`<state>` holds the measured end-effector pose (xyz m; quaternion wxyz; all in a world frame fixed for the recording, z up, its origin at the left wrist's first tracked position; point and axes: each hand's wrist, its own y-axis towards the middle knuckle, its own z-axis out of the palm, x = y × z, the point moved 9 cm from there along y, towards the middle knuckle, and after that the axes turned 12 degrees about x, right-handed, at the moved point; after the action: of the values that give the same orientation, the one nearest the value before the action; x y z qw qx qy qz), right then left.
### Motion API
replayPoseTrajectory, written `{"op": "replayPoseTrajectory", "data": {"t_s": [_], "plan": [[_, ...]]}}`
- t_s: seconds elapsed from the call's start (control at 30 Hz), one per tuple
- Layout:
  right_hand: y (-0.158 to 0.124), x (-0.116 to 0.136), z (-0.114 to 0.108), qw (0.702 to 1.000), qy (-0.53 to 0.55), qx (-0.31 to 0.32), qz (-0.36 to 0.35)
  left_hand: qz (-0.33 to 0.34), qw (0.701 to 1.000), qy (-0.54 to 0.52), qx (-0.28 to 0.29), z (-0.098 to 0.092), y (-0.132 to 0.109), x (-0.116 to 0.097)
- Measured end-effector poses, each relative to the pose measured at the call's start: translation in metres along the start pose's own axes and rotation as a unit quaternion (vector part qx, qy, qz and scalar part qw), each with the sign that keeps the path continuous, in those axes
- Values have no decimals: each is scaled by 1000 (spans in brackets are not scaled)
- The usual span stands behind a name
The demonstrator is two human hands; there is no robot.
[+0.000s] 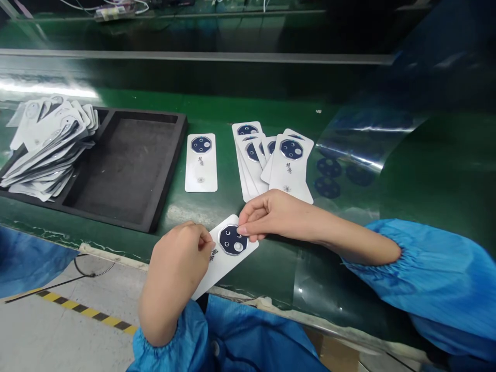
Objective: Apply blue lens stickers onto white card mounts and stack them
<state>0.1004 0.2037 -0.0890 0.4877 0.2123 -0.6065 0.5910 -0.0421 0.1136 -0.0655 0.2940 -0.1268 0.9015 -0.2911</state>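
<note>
My left hand [176,274] grips the left edge of a white backing card [217,266] held tilted at the front edge of the green bench. A dark navy camera-lens film [233,240] with several round openings sits on that card. My right hand [279,217] reaches in from the right, and its thumb and forefinger pinch at the film's upper right edge. Another white card [200,163] with a similar dark film lies flat on the bench. Behind my right hand, several more cards lie in an overlapping fan [267,160].
A black foam tray [124,168] stands on the left, with a heap of white cards [46,147] over its left part. A clear plastic sheet [341,160] with dark round films on it lies to the right. Blue sleeves cover both forearms, and a raised rail runs behind the bench.
</note>
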Motion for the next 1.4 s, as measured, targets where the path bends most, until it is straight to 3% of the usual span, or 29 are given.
{"op": "replayPoseTrajectory", "data": {"t_s": [0.6, 0.7, 0.77, 0.83, 0.87, 0.97, 1.0, 1.03, 1.1, 1.23, 1.4], "plan": [[1, -2, -2, 1000, -3, -10, 4, -4, 999, 26, 22, 1, 3, 0], [-1, -2, -2, 999, -36, -22, 1, -12, 999, 35, 18, 0, 1, -4], [-5, 2, 1, 992, -114, -54, -11, -15, 999, 41, 6, -2, -2, -7], [-12, 16, 11, 951, -288, -106, -41, -17, 999, 46, -8, -4, -4, -10], [-16, 25, 21, 904, -403, -130, -56, -18, 999, 47, -14, -4, -6, -10], [-24, 37, 59, 704, -683, -185, -64, -25, 999, 41, -23, -6, -8, -9], [-24, 36, 64, 657, -723, -207, -50, -28, 999, 38, -22, -6, -8, -8], [-25, 35, 66, 631, -741, -227, -36, -30, 999, 33, -21, -6, -8, -7], [-23, 33, 60, 634, -729, -257, -21, -27, 999, 24, -18, -6, -7, -7], [-12, 28, 46, 697, -665, -265, -41, -18, 999, 22, -24, -6, -8, -6], [-11, 30, 45, 693, -654, -299, -51, -9, 999, 22, -30, -10, -10, -8]]}}
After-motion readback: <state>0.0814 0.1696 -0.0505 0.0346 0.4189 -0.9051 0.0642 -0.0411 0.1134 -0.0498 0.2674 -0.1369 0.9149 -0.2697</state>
